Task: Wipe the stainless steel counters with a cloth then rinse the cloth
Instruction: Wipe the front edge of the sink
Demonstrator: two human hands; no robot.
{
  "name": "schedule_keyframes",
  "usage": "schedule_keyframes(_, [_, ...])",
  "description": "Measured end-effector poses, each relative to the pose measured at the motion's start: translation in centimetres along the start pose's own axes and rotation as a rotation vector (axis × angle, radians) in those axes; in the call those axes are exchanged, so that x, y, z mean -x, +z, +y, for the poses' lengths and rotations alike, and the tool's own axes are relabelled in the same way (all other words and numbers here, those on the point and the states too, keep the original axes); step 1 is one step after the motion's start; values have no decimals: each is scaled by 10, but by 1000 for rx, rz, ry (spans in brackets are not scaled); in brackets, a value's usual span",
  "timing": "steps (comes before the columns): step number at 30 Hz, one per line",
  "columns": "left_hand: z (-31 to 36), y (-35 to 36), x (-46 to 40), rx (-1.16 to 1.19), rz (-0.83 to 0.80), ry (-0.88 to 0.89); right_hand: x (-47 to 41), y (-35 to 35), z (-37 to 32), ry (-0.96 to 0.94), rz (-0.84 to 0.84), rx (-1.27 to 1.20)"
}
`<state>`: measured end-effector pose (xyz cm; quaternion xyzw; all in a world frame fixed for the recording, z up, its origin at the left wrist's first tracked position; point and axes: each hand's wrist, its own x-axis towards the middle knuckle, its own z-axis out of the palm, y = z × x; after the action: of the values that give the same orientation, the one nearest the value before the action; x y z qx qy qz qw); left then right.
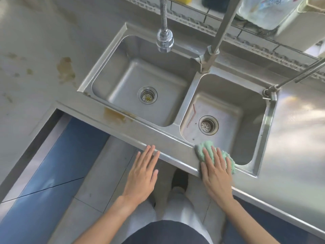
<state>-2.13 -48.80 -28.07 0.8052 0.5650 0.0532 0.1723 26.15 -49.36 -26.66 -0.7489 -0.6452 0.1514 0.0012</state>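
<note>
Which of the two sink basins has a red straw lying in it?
The right basin, smaller, nearest the green cloth; the left basin holds none.

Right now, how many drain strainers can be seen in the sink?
2: one drain strainer in the middle of the left basin, another in the right basin, beside a thin red straw.

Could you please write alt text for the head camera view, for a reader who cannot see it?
A person's right hand presses a green cloth flat on the front rim of a stainless steel double sink, by the right basin. The left hand rests open on the rim; brown stains mark the counter further left.
</note>
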Motion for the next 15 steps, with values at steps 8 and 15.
schedule_keyframes(8, [-35, -11, -2, 70, 40, 113, -29, 34, -144, -209, 46, -43])
schedule_keyframes(15, [-68, -14, 1, 6, 28, 124, 22, 8, -47, -250, -63, 56])
